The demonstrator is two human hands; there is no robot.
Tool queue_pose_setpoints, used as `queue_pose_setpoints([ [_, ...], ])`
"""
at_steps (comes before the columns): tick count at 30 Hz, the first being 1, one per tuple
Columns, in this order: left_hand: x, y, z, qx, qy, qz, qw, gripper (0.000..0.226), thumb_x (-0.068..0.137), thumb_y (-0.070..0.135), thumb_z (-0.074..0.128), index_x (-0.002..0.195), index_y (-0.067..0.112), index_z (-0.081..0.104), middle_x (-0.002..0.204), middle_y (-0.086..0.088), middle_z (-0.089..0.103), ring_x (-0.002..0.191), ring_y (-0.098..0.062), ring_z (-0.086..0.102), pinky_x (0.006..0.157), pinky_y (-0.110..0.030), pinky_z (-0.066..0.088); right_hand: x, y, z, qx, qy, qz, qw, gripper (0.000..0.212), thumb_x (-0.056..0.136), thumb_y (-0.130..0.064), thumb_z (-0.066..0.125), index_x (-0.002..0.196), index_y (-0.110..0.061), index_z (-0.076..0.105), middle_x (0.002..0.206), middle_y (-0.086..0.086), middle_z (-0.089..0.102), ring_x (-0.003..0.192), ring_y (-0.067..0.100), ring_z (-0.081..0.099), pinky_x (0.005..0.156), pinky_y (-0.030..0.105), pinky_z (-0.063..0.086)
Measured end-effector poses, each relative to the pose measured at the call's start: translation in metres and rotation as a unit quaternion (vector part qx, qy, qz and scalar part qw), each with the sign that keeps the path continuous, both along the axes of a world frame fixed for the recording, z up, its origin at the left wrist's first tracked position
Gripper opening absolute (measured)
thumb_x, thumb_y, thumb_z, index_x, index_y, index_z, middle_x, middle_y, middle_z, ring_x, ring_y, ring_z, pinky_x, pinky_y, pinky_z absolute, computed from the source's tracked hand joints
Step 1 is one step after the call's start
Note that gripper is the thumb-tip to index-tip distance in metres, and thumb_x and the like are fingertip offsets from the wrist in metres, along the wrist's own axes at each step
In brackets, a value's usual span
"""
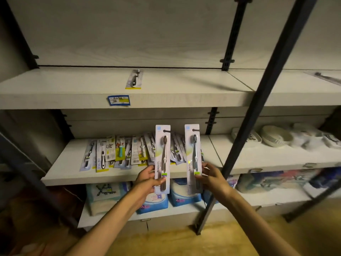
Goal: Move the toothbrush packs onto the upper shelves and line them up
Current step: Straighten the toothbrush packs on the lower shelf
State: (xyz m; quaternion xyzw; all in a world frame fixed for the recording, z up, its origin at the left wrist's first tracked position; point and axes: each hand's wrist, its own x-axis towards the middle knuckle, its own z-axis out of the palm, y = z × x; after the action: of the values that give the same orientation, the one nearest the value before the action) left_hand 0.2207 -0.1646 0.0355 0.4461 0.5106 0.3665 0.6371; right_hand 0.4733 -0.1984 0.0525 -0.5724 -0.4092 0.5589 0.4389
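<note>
Two toothbrush packs, one [162, 159] pinched upright in the left hand [146, 179], another [193, 159] in the right hand [212, 177], rise before the middle shelf [60, 172], where a heap of packs [121, 152] waits; the upper shelf [73, 84] holds one pack [134, 79].

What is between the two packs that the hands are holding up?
Nothing held. In the head view, the gap between the left pack and the right pack shows only the pile of packs on the middle shelf behind.
</note>
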Motion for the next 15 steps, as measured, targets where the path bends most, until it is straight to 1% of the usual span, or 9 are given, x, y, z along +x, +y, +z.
queue_pose_setpoints([
  [2,0.014,-0.006,0.013,0.023,-0.008,-0.024,0.999,0.049,0.083,-0.005,0.072,0.123,0.022,0.06,0.108,-0.001,0.076,0.104,-0.022,0.071,0.095,-0.052,0.054,0.01,-0.014,0.012,0.019,0.001,-0.017,1.0,0.026,0.094,0.003,0.06,0.118,-0.006,0.054,0.113,0.007,0.073,0.106,0.025,0.069,0.075,0.037,0.059],
  [4,0.032,-0.009,0.027,0.047,-0.019,-0.048,0.998,0.046,0.085,-0.005,0.071,0.121,0.022,0.06,0.108,-0.001,0.076,0.103,-0.021,0.071,0.092,-0.049,0.056,0.024,-0.025,0.025,0.037,-0.003,-0.027,0.999,0.025,0.094,0.003,0.06,0.118,-0.004,0.053,0.11,0.008,0.073,0.105,0.025,0.07,0.072,0.034,0.058],
  [5,0.042,-0.009,0.033,0.056,-0.023,-0.06,0.996,0.045,0.085,-0.004,0.071,0.121,0.022,0.06,0.108,-0.001,0.076,0.103,-0.021,0.071,0.091,-0.048,0.056,0.033,-0.03,0.032,0.045,-0.005,-0.035,0.998,0.025,0.094,0.003,0.059,0.118,-0.002,0.052,0.109,0.01,0.072,0.104,0.026,0.07,0.073,0.036,0.059],
  [6,0.054,-0.009,0.04,0.065,-0.026,-0.072,0.995,0.045,0.086,-0.003,0.071,0.121,0.022,0.06,0.109,-0.001,0.076,0.103,-0.021,0.071,0.09,-0.047,0.057,0.043,-0.034,0.038,0.051,-0.004,-0.045,0.998,0.026,0.094,0.003,0.059,0.119,-0.001,0.052,0.109,0.012,0.072,0.105,0.028,0.069,0.076,0.041,0.059],
  [8,0.077,-0.008,0.052,0.078,-0.03,-0.093,0.992,0.043,0.087,-0.002,0.07,0.122,0.02,0.06,0.108,-0.002,0.076,0.101,-0.02,0.072,0.081,-0.04,0.058,0.065,-0.039,0.05,0.061,0.0,-0.065,0.996,0.026,0.095,0.003,0.059,0.12,0.0,0.052,0.111,0.014,0.072,0.106,0.032,0.069,0.087,0.054,0.058],
  [9,0.09,-0.008,0.059,0.085,-0.033,-0.104,0.99,0.042,0.087,-0.002,0.07,0.122,0.019,0.06,0.107,-0.002,0.076,0.1,-0.02,0.072,0.076,-0.036,0.058,0.077,-0.041,0.056,0.068,0.004,-0.075,0.995,0.026,0.095,0.003,0.059,0.12,-0.001,0.053,0.111,0.014,0.072,0.105,0.033,0.069,0.089,0.056,0.057],
  [10,0.103,-0.009,0.066,0.093,-0.034,-0.113,0.989,0.04,0.087,-0.002,0.07,0.12,0.019,0.06,0.105,-0.001,0.076,0.099,-0.02,0.072,0.072,-0.032,0.057,0.09,-0.043,0.061,0.074,0.009,-0.085,0.994,0.024,0.095,0.002,0.058,0.118,-0.001,0.054,0.111,0.014,0.072,0.104,0.034,0.07,0.087,0.056,0.057],
  [12,0.132,-0.009,0.078,0.109,-0.032,-0.128,0.985,0.039,0.087,-0.003,0.069,0.117,0.019,0.061,0.102,-0.001,0.077,0.096,-0.018,0.072,0.069,-0.028,0.057,0.116,-0.046,0.073,0.088,0.019,-0.108,0.99,0.018,0.096,0.002,0.058,0.112,-0.004,0.055,0.108,0.011,0.073,0.097,0.032,0.071,0.077,0.048,0.06],
  [15,0.175,-0.006,0.092,0.129,-0.038,-0.154,0.979,0.04,0.086,-0.005,0.07,0.118,0.015,0.06,0.101,-0.004,0.077,0.093,-0.018,0.073,0.074,-0.03,0.059,0.156,-0.045,0.088,0.109,0.033,-0.124,0.986,0.017,0.096,0.003,0.057,0.11,-0.005,0.054,0.103,0.008,0.074,0.092,0.027,0.071,0.069,0.041,0.06],
])
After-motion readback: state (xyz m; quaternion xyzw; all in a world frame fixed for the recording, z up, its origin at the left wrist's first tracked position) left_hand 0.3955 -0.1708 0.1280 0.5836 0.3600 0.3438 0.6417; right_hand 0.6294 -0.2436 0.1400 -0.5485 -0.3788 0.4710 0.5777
